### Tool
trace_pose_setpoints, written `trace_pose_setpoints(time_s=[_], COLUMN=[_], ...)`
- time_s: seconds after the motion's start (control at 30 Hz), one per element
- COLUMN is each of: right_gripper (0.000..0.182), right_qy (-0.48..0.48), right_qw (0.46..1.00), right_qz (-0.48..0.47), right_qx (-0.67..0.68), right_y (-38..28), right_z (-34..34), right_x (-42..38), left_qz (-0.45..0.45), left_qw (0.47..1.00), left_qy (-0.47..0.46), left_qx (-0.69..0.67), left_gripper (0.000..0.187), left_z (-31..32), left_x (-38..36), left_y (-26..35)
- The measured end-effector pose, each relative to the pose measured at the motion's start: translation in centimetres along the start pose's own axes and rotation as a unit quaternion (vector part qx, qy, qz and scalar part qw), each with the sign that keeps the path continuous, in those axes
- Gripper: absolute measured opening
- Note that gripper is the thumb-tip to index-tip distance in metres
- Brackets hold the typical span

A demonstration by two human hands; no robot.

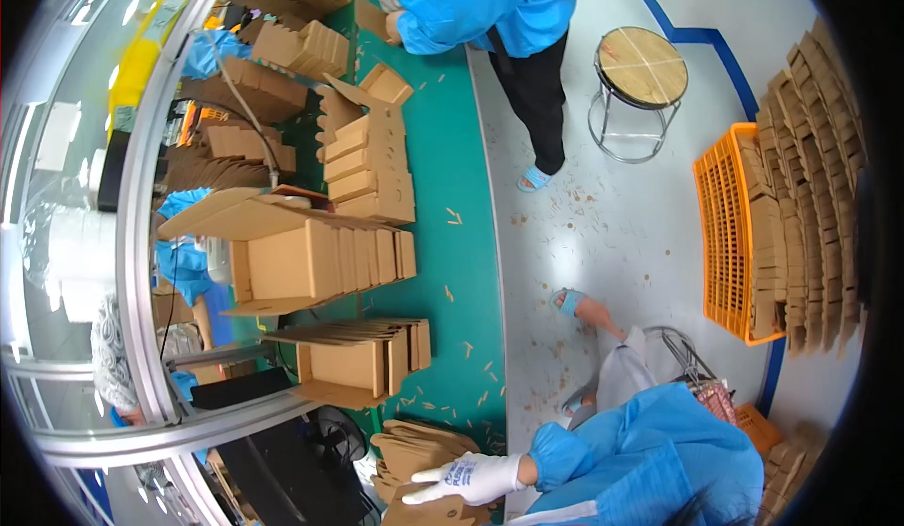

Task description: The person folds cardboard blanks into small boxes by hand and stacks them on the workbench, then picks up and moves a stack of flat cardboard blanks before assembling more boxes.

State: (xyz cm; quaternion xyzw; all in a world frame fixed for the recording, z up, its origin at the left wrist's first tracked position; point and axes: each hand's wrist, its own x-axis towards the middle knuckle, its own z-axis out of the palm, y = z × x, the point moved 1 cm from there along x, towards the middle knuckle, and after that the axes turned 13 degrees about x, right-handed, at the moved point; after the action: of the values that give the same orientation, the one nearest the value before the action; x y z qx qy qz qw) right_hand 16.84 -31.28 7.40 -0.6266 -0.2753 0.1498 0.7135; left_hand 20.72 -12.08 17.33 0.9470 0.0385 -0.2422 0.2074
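Observation:
My right hand (471, 477), in a white glove under a blue sleeve, reaches over the table from the bottom of the view. Its fingers are stretched out and apart, touching a brown cardboard piece (450, 512). Just beyond lies a stack of flat cut cardboard (414, 446). Further up, cardboard trays (344, 366) stand nested on edge, then a larger row of cardboard boxes (325, 258). My left hand is not in view.
Cardboard scraps dot the green table (452, 243). A co-worker in blue (471, 8) stands at its far end. A round stool (642, 66) and an orange crate (725, 234) beside cardboard stacks are at the right. A metal frame (146, 243) runs along the left.

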Motion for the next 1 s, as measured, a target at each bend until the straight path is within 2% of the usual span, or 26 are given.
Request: trace_pose_setpoints(time_s=[0.03,0.07,0.13,0.17,0.23,0.27,0.3,0.33,0.37,0.4,0.43,0.5,0.53,0.57,0.6,0.63,0.7,0.73,0.77,0.83,0.87,0.93,0.97,1.0], right_gripper=[0.087,0.095,0.096,0.094,0.090,0.076,0.067,0.058,0.053,0.049,0.039,0.023,0.012,0.016,0.028,0.057,0.078,0.078,0.078,0.078,0.069,0.060,0.059,0.060], right_qy=[0.001,-0.044,-0.065,-0.062,0.010,0.081,0.165,0.185,0.233,0.277,0.239,0.188,0.169,0.162,0.191,0.262,0.177,0.087,0.087,0.096,0.142,0.249,0.228,0.234], right_qw=[0.999,0.997,0.998,0.998,0.994,0.992,0.982,0.979,0.971,0.950,0.959,0.950,0.955,0.977,0.978,0.963,0.984,0.987,0.987,0.993,0.986,0.957,0.945,0.924], right_qz=[-0.035,-0.006,0.024,-0.007,-0.082,-0.092,-0.089,0.022,-0.056,-0.133,-0.132,-0.197,-0.165,-0.106,-0.069,-0.058,0.030,0.117,0.117,0.042,-0.001,-0.138,-0.144,-0.148], right_qx=[-0.034,-0.062,-0.013,0.004,0.070,0.032,0.020,0.087,0.019,-0.047,-0.076,-0.155,-0.181,-0.092,-0.041,-0.016,-0.003,0.075,0.072,0.051,0.087,0.052,0.184,0.265], right_y=[-0.2,-0.8,-2.4,-2.3,-1.8,-2.0,-2.7,-3.5,-3.3,-3.1,-3.7,-4.6,-4.9,-5.1,-6.4,-5.4,-6.0,-6.4,-6.1,-5.4,-6.6,-5.8,-6.3,-6.2], right_z=[0.7,0.7,-0.4,-0.7,-1.5,-2.1,-2.4,-2.4,-1.7,-1.0,-0.8,-0.4,-0.6,-1.3,-1.8,-0.8,-1.2,-1.4,-1.0,0.1,0.5,2.5,2.8,2.4], right_x=[0.3,0.7,1.0,1.3,1.3,1.7,1.7,1.4,1.5,1.4,1.0,0.8,1.3,1.5,1.6,1.8,1.6,1.5,1.8,2.3,2.5,4.0,4.2,4.2], left_qz=[-0.004,-0.007,-0.009,-0.008,-0.008,-0.009,-0.023,-0.035,-0.066,-0.073,-0.038,-0.005,-0.050,-0.034,-0.017,-0.062,-0.056,-0.050,-0.048,0.004,0.017,-0.016,-0.017,0.048], left_qw=[1.000,1.000,0.999,0.998,0.996,0.994,0.996,0.977,0.977,0.956,0.932,0.931,0.897,0.912,0.925,0.941,0.942,0.946,0.946,0.958,0.965,0.981,0.944,0.902], left_qy=[-0.006,-0.013,-0.027,-0.035,-0.052,-0.060,-0.074,-0.086,-0.018,0.006,0.028,0.020,0.022,0.043,0.065,0.068,0.073,0.072,0.072,0.061,0.096,0.088,0.150,0.177], left_qx=[0.010,0.020,0.041,0.053,0.075,0.087,-0.055,-0.194,-0.203,-0.284,-0.359,-0.363,-0.439,-0.407,-0.374,-0.327,-0.322,-0.311,-0.313,-0.281,-0.242,-0.172,-0.294,-0.391], left_gripper=[0.052,0.053,0.055,0.056,0.059,0.060,0.064,0.068,0.066,0.064,0.063,0.061,0.061,0.061,0.062,0.064,0.064,0.065,0.065,0.067,0.066,0.066,0.071,0.045], left_z=[-0.3,-0.6,-1.3,-1.8,-2.5,-3.0,-3.7,-4.5,-5.0,-5.1,-4.6,-4.1,-3.7,-3.2,-3.0,-3.7,-4.2,-4.6,-5.0,-5.4,-4.3,-2.7,-0.6,-0.1], left_x=[-0.6,-1.1,-1.7,-2.1,-2.8,-3.7,-3.9,-4.2,-4.0,-4.3,-3.3,-3.6,-4.3,-4.6,-4.8,-5.8,-6.5,-6.7,-7.0,-7.4,-6.6,-6.1,-6.0,-4.8], left_y=[-0.1,-0.1,0.1,0.2,0.1,0.6,0.4,-0.1,-3.1,-2.2,-8.0,-8.3,-8.6,-8.8,-8.8,-6.3,-5.3,-5.0,-4.3,-3.1,-4.5,-3.5,-3.7,-2.7])
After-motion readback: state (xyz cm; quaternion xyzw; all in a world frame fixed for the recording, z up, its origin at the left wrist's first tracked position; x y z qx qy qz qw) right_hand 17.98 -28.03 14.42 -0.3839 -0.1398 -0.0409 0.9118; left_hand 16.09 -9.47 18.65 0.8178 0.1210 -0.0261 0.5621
